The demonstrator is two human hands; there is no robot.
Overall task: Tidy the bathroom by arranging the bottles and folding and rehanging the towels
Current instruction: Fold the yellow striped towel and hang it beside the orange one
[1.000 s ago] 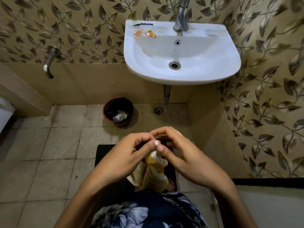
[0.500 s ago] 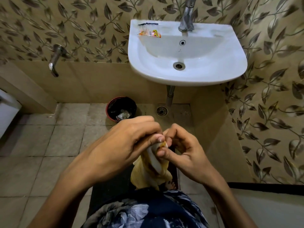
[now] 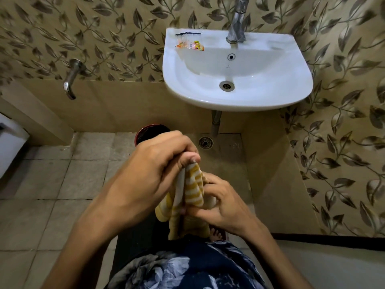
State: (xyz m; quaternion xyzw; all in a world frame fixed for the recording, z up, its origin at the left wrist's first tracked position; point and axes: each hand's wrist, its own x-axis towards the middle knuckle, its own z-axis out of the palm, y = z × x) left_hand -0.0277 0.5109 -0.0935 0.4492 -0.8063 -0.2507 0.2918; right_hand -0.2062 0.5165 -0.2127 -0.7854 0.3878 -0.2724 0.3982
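Observation:
A small yellow-and-white striped towel hangs bunched between my two hands, in front of my body and below the sink. My left hand pinches its top edge, fingers curled, thumb pressed against the cloth. My right hand grips the towel lower down on its right side, fingers curled round the folds. The towel's lower end dangles toward my dark floral clothing. No bottles are in view.
A white wall sink with a metal tap and a small sachet on its rim hangs ahead. A red bin stands on the tiled floor, partly hidden by my left hand. A wall tap juts out at left. A dark mat lies underfoot.
My left hand has risen with the towel's top edge and now covers most of the bin. My right hand has slid down the cloth. More of the towel is drawn out between them.

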